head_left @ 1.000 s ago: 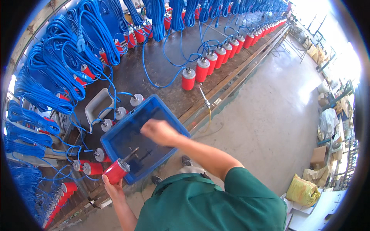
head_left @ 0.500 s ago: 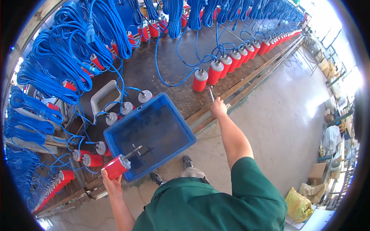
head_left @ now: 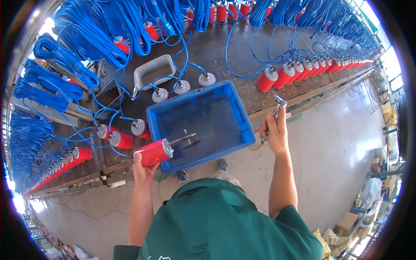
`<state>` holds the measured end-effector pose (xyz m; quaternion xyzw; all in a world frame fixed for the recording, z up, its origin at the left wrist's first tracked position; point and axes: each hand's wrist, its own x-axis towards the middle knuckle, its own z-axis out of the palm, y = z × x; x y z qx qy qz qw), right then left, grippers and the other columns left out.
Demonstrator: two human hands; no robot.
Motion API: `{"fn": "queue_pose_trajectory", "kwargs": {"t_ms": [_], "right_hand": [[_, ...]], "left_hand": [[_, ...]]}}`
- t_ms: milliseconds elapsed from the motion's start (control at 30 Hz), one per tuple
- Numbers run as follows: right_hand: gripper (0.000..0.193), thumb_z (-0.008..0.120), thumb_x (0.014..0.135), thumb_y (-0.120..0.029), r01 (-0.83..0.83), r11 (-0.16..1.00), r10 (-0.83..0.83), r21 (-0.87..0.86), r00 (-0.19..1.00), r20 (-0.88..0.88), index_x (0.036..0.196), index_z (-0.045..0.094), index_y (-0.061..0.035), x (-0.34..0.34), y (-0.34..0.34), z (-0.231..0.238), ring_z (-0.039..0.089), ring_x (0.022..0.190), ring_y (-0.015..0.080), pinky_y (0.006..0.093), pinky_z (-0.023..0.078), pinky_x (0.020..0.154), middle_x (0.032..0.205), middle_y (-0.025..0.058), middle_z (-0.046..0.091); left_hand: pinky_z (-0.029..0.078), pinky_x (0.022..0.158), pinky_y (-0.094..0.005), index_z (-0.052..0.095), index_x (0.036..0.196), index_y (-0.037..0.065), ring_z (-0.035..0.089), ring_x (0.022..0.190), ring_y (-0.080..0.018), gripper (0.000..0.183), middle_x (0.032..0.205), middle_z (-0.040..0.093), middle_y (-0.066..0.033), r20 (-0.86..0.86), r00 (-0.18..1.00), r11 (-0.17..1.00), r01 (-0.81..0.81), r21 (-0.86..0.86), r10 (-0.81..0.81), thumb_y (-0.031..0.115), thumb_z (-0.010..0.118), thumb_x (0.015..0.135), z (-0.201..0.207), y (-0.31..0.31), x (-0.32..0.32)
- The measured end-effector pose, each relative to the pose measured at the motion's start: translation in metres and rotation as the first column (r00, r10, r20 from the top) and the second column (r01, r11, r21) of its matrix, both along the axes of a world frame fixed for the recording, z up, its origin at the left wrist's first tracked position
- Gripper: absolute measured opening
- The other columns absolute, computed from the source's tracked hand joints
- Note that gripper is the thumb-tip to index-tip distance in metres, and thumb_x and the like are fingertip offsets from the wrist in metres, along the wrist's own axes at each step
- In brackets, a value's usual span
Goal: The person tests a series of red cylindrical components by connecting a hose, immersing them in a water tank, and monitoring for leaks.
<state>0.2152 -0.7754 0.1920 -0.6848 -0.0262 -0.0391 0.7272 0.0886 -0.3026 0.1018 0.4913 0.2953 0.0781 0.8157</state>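
Left hand [head_left: 144,174] grips red cylinder [head_left: 151,152] by its outer end, thumb on side; cylinder tilted, at near-left corner of blue bin [head_left: 221,108]. Can't tell if cylinder touches bin rim. Thin rod [head_left: 177,141] with short crosspiece sticks out of cylinder's grey end, over the bin. Right hand [head_left: 276,135] closed round slim metal tool [head_left: 276,110], just right of bin; tool held up, silver head at top past the fingers. Bit of yellow hose [head_left: 257,147] below that hand, by bin's right edge; link to tool not clear.

Green shirt [head_left: 221,216] and two shoes [head_left: 222,164] on near side of bin. Three grey-topped cylinders [head_left: 182,87] with blue leads along bin's far edge, grey tray [head_left: 157,73] beyond them. More red cylinders [head_left: 121,140] left of bin, some lying; another line [head_left: 82,153] farther left. Long row of red cylinders [head_left: 284,76] runs off beyond bin's far-right corner. Dark workbench [head_left: 208,52] shows beyond bin, blue cable coils [head_left: 130,26] past it. Cardboard box [head_left: 346,222] well right of bin.
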Motion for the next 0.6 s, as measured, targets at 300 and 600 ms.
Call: {"fn": "queue_pose_trajectory", "kwargs": {"t_ms": [300,600], "right_hand": [[0.043,0.050,0.117,-0.016,-0.171,0.973,0.159,-0.152,0.984,-0.082,0.157,0.037,-0.0103,-0.020,0.095,0.049,0.049,0.063,0.0079,0.0252,0.045,0.054,0.085,0.0016,0.053],[0.034,0.049,0.118,-0.032,-0.418,0.896,0.375,-0.148,0.893,-0.251,0.136,0.052,-0.0033,-0.005,0.143,0.009,0.046,0.073,0.0091,0.0273,0.043,0.066,0.084,-0.0003,0.052]], "left_hand": [[0.066,0.093,-0.0447,0.058,0.142,0.007,0.075,0.114,-0.0282,0.068,0.131,0.073,-0.0139,0.005,0.998,0.996,0.063,-0.062,-0.062,0.060,0.069,0.101,0.008,-0.003,-0.002],[0.067,0.091,-0.0465,0.059,0.140,0.004,0.076,0.114,-0.0313,0.055,0.130,0.073,-0.0163,0.027,0.998,0.986,0.058,-0.158,-0.055,0.047,0.067,0.106,0.006,-0.002,0.000]]}}
